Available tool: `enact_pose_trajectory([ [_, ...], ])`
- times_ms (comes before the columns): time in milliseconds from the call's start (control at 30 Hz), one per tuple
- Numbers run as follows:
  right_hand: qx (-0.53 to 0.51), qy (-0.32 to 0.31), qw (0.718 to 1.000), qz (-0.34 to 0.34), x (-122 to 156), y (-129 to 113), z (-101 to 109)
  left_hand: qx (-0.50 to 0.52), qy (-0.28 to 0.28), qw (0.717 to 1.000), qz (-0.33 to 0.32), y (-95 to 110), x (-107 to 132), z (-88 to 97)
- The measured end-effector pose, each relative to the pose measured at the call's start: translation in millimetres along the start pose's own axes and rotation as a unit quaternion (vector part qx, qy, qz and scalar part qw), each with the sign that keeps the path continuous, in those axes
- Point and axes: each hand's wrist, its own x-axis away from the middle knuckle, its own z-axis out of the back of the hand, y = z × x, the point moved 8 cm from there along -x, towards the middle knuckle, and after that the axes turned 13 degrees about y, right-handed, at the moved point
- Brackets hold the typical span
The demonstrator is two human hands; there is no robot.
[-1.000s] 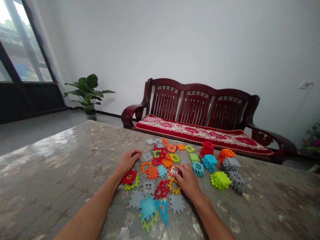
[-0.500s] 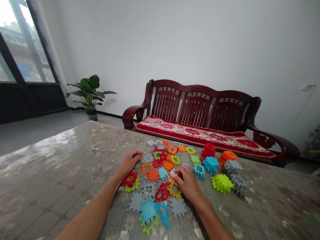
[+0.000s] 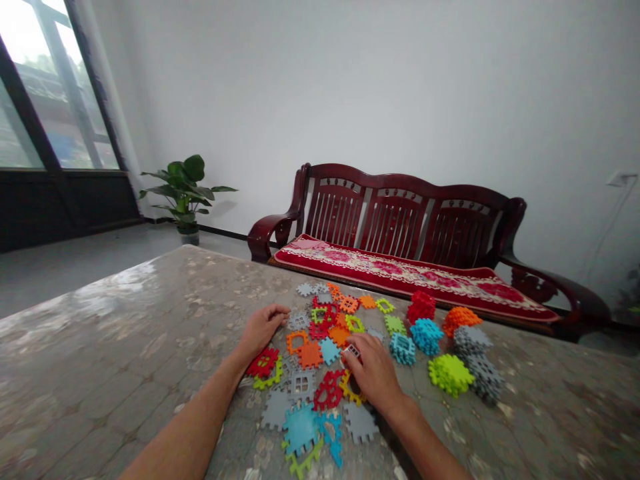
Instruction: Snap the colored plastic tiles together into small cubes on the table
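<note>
My right hand (image 3: 370, 367) hovers over the right part of a spread of notched plastic building tiles, its thumb and fingers closed on a small whitish-grey tile with a window grid (image 3: 353, 351). Most of that tile is behind the fingers. Just below the hand lies a yellow frame tile (image 3: 351, 389), partly covered. My left hand (image 3: 264, 328) rests on the table at the spread's left side, fingers loosely bent and apart from the thumb, holding nothing visible. Near its fingertips is a grey tile (image 3: 299, 321); a red tile (image 3: 263, 362) lies by the wrist.
Sorted piles stand at the right: red (image 3: 421, 305), blue (image 3: 426, 335), orange (image 3: 460, 320), lime green (image 3: 451, 375) and grey (image 3: 484, 377). Loose blue tiles (image 3: 301, 428) lie near me. Behind the patterned table (image 3: 150, 320) is a wooden bench (image 3: 390, 210); a potted plant (image 3: 184, 190) stands left.
The whitish-grey window tile has turned in my right hand and is now more covered by the fingers. My left hand stays in place; the view has shifted slightly.
</note>
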Motion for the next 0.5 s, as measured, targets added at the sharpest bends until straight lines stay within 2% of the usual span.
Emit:
enact_pose_trajectory([
  [267,0.154,-0.006,0.988,-0.012,-13.6,-20.0,-5.5,-0.001,-0.003,1.0,0.003,-4.6,-1.1,-1.5],
  [500,0.21,-0.026,0.977,-0.027,-21.9,-33.1,-6.0,0.001,-0.001,1.0,0.004,-0.7,0.7,-1.0],
])
